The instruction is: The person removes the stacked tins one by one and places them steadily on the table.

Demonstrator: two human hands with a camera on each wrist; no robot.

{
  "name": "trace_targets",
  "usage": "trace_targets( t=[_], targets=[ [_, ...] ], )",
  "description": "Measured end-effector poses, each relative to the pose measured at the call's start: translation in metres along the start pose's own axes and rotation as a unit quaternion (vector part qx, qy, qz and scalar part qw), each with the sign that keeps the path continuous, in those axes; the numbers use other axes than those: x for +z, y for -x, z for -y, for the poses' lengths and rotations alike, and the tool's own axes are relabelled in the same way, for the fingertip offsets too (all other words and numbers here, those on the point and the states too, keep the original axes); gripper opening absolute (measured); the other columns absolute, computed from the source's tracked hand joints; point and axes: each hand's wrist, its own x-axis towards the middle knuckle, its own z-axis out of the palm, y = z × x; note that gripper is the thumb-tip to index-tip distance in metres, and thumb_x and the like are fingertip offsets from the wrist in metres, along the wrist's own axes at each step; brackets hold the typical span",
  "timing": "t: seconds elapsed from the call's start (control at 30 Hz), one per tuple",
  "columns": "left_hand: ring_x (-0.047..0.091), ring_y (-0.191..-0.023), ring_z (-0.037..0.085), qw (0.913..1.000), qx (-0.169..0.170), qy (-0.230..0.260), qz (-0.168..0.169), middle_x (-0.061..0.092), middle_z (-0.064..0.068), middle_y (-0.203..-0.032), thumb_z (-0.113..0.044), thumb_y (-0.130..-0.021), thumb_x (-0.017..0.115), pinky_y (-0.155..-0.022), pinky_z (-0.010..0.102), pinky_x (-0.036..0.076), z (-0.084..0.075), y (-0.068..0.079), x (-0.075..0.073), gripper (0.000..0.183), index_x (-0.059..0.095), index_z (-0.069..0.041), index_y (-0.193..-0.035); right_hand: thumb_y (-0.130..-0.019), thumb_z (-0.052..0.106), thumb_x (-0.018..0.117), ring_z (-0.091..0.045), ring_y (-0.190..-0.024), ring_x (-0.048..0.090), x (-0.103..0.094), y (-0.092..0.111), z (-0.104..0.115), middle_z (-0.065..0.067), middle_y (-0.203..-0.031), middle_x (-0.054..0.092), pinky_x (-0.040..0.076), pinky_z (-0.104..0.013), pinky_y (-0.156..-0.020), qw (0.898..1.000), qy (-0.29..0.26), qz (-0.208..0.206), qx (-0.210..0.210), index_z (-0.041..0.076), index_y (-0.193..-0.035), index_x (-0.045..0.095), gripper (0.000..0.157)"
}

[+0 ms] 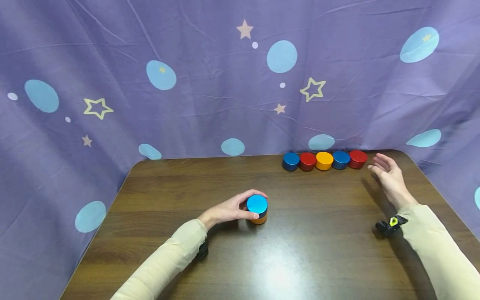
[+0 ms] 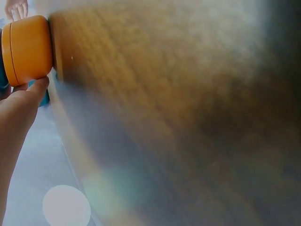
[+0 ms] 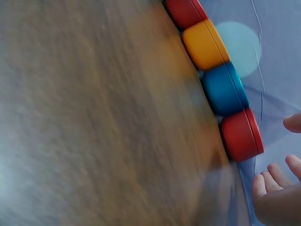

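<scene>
Just left of the table's middle, my left hand (image 1: 234, 208) grips a stack of two round tins, a blue tin (image 1: 257, 204) on top of an orange tin (image 1: 258, 219). The thumb lies across the front where the two meet, and the other fingers wrap behind. In the left wrist view a fingertip presses the side of the orange tin (image 2: 32, 49); the blue one is mostly out of frame. My right hand (image 1: 390, 177) hovers at the far right, fingers loosely bent and holding nothing, beside the red tin (image 3: 241, 135) that ends a row.
Along the back edge of the brown wooden table (image 1: 180, 179) runs a row of touching tins: blue (image 1: 291, 161), red (image 1: 307, 161), yellow (image 1: 324, 161), blue (image 1: 341, 160) and red. Behind it hangs a purple curtain (image 1: 210, 112) with stars and dots.
</scene>
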Motion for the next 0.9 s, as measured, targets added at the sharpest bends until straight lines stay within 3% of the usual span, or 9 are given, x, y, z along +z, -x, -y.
trace_targets(
  t=[0.27, 0.5, 0.7, 0.9],
  targets=[
    [0.048, -0.117, 0.02, 0.9999, -0.004, 0.01, 0.003, 0.05, 0.007, -0.13, -0.005, -0.088, 0.07, -0.098, 0.033, 0.042, 0.002, -0.004, 0.001, 0.058, 0.045, -0.008, -0.139, -0.09, -0.005, 0.061, -0.012, -0.122, 0.046, 0.014, 0.012, 0.003, 0.009, -0.115, 0.056, 0.039, -0.01, -0.086, 0.999, -0.02, 0.034, -0.033, 0.012, -0.128, 0.052, 0.042],
    [0.051, -0.115, 0.019, 0.9996, -0.007, 0.027, 0.0, 0.053, 0.008, -0.127, 0.0, -0.086, 0.07, -0.097, 0.031, 0.043, 0.002, -0.004, 0.003, 0.06, 0.044, -0.001, -0.139, -0.089, -0.014, 0.057, -0.001, -0.107, 0.053, 0.027, 0.023, 0.0, 0.009, -0.115, 0.06, 0.042, -0.01, -0.085, 0.995, -0.038, 0.069, -0.064, 0.011, -0.129, 0.054, 0.047],
    [0.05, -0.118, 0.019, 0.9999, -0.008, 0.013, 0.003, 0.053, 0.007, -0.128, -0.001, -0.084, 0.073, -0.099, 0.032, 0.041, 0.008, -0.005, -0.002, 0.062, 0.045, -0.003, -0.139, -0.09, -0.012, 0.057, 0.001, -0.109, 0.052, 0.041, 0.032, 0.005, 0.011, -0.116, 0.059, 0.043, -0.011, -0.085, 0.993, -0.012, 0.095, -0.07, 0.016, -0.128, 0.055, 0.047],
    [0.048, -0.12, 0.019, 0.9999, 0.003, 0.009, 0.013, 0.051, 0.008, -0.131, 0.0, -0.082, 0.075, -0.103, 0.032, 0.038, 0.009, -0.005, -0.004, 0.067, 0.042, -0.004, -0.141, -0.091, -0.008, 0.058, -0.001, -0.113, 0.051, 0.055, 0.042, 0.011, 0.011, -0.121, 0.057, 0.042, -0.012, -0.088, 0.988, 0.021, 0.131, -0.073, 0.013, -0.135, 0.05, 0.049]
  ],
)
